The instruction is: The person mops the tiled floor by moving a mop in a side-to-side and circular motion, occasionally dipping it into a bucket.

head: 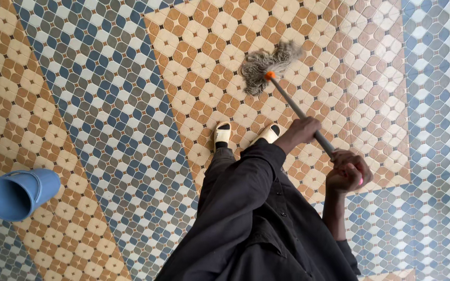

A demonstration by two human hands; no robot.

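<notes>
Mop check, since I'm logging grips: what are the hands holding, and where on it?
Both hands grip the mop by its handle: the left hand partway down the shaft, the right hand at the upper end.

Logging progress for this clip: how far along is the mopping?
In hand: both hands grip the mop handle, left hand lower, right hand at the top end, with the grey mop head on the orange-patterned floor tiles. Done: cannot tell, no wet or cleaned patch shows. Left: unclear; the blue bucket stands apart, left.
</notes>
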